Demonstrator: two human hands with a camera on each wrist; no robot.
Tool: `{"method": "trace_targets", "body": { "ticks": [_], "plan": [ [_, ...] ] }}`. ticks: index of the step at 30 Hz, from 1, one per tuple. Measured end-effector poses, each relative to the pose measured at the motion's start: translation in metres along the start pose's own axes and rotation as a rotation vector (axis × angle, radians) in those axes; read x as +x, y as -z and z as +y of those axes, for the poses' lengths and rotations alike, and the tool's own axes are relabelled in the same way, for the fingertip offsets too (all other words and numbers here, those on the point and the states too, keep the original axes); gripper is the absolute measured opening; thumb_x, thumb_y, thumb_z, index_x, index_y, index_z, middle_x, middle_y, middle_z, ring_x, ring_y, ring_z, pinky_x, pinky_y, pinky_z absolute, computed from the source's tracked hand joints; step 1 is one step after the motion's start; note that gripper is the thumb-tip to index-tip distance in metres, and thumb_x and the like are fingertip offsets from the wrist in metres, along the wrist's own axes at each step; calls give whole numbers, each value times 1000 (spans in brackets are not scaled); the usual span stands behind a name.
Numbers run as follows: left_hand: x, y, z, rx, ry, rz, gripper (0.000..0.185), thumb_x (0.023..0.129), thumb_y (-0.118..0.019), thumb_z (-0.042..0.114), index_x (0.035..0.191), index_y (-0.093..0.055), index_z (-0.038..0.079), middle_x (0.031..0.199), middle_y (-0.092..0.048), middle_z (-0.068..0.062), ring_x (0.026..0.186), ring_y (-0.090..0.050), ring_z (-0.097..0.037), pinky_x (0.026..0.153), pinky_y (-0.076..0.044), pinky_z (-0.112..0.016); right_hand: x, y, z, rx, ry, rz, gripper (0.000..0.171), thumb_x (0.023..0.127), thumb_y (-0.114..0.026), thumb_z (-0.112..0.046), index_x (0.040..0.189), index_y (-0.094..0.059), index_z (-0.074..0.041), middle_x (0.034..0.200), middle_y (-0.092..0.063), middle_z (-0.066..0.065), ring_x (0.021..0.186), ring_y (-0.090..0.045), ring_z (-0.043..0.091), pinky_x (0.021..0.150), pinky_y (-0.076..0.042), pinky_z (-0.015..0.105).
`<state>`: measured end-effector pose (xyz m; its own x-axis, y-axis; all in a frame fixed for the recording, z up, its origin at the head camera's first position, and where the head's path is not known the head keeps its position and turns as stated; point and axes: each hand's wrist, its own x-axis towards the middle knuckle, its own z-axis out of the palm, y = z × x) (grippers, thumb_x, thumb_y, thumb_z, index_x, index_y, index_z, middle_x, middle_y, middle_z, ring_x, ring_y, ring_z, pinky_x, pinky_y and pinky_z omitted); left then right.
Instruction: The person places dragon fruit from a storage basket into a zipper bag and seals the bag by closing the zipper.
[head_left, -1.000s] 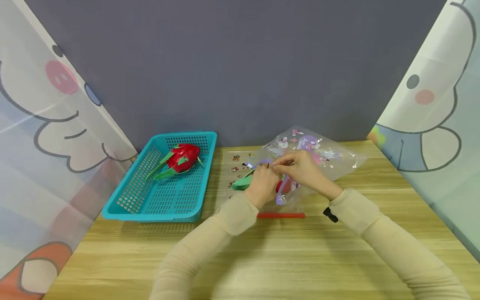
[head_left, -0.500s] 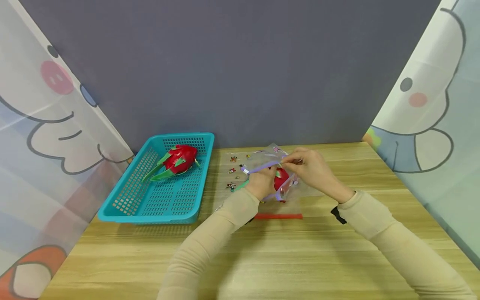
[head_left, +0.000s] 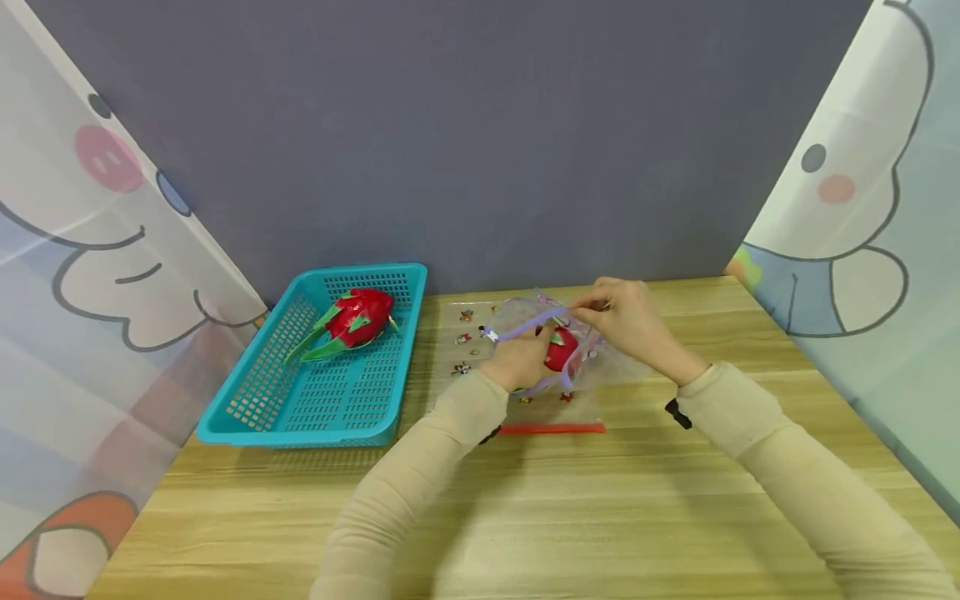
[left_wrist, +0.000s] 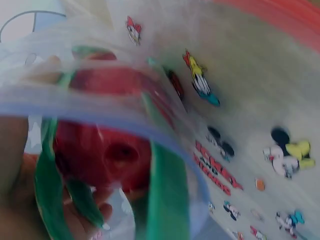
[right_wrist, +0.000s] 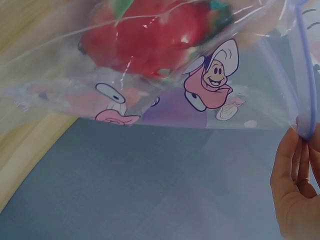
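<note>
A red dragon fruit (head_left: 561, 348) with green leaf tips lies inside the mouth of a clear zip bag (right_wrist: 162, 107) printed with cartoon figures. My left hand (head_left: 519, 362) reaches in through that mouth and grips the fruit; in the left wrist view, fingers show below it, behind the green leaves (left_wrist: 170, 195). With thumb and fingertips my right hand (head_left: 626, 323) pinches the bag's purple zip edge (head_left: 536, 322) and holds it raised. In the right wrist view the fruit (right_wrist: 150, 40) shows red through the plastic.
Another clear printed bag with a red zip strip (head_left: 555, 428) lies flat under the work. To the left stands a blue perforated basket (head_left: 415, 358) with a second dragon fruit (head_left: 363, 318) in it. A grey panel (head_left: 480, 150) closes off the table's back.
The bag's mouth has opened wider as my right hand drew its edge to the right and up. My left hand has pushed the dragon fruit further into the bag.
</note>
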<state>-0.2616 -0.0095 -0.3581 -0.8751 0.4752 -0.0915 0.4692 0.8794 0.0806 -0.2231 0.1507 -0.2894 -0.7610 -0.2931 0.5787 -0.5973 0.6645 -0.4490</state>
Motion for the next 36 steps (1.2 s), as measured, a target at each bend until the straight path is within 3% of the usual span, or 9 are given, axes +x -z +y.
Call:
{"method": "trace_targets", "body": {
  "ticks": [3, 8, 12, 16, 18, 19, 24, 31, 36],
  "plan": [
    [-1, 3, -2, -11, -34, -26, 76, 86, -58, 46, 147, -20, 22, 149, -29, -9, 117, -53, -21, 90, -49, -38, 3, 0, 3, -9, 3, 13, 5, 75, -73, -3, 80, -74, -3, 67, -64, 4, 60, -59, 15, 56, -49, 25],
    [-12, 9, -4, 47, -131, 3, 70, 88, -57, 44, 145, -26, 19, 150, -23, -12, 115, -55, -22, 93, -47, -37, 5, 0, 7, 2, -14, 11, 5, 77, -72, -4, 82, -74, -3, 70, -65, 5, 62, -62, 17, 56, -50, 25],
    [-31, 24, -5, 64, -228, 33, 56, 89, -59, 31, 137, -40, 11, 144, -34, -15, 116, -52, -26, 95, -46, -35, 9, 1, 13, 19, -55, 11, 6, 78, -71, -5, 83, -74, -2, 73, -67, 9, 61, -61, 19, 53, -47, 23],
    [-53, 47, -12, -24, -305, -12, 38, 86, -60, 8, 124, -55, 7, 126, -55, -10, 101, -59, -21, 83, -51, -29, 12, 1, 17, 20, -107, -9, 7, 80, -70, -7, 84, -74, -3, 77, -68, 10, 60, -59, 17, 50, -45, 24],
    [-59, 57, -19, -58, -339, 13, 32, 85, -58, -1, 116, -61, 5, 114, -62, -7, 88, -61, -18, 75, -51, -26, 12, 1, 19, 20, -123, -17, 8, 80, -69, -8, 85, -74, -3, 79, -68, 10, 60, -58, 16, 50, -44, 23],
    [-60, 62, -23, -61, -347, 45, 33, 84, -57, -4, 114, -63, 6, 112, -64, -6, 89, -62, -18, 76, -51, -26, 13, 1, 19, 22, -127, -18, 9, 81, -69, -8, 85, -74, -3, 79, -68, 11, 60, -58, 16, 50, -44, 23],
    [-55, 76, -45, -13, -335, 196, 29, 80, -67, -2, 108, -66, 4, 110, -66, -8, 94, -64, -21, 80, -53, -28, 15, 2, 19, 28, -128, 5, 9, 80, -69, -8, 86, -74, -2, 79, -68, 11, 59, -57, 16, 49, -43, 22],
    [-39, 63, -63, 116, -438, 197, 18, 76, -73, 8, 94, -72, 9, 96, -69, -4, 89, -65, -17, 75, -53, -24, 14, 1, 19, 19, -145, -15, 10, 81, -69, -9, 87, -74, -3, 81, -69, 10, 62, -60, 17, 52, -45, 23],
    [-33, 58, -63, 124, -492, 204, 11, 80, -70, 10, 91, -73, 11, 90, -69, -1, 83, -65, -13, 72, -53, -22, 13, -1, 18, 32, -149, -9, 10, 80, -70, -9, 87, -74, -3, 82, -69, 10, 63, -60, 19, 51, -45, 21]
  ]
}}
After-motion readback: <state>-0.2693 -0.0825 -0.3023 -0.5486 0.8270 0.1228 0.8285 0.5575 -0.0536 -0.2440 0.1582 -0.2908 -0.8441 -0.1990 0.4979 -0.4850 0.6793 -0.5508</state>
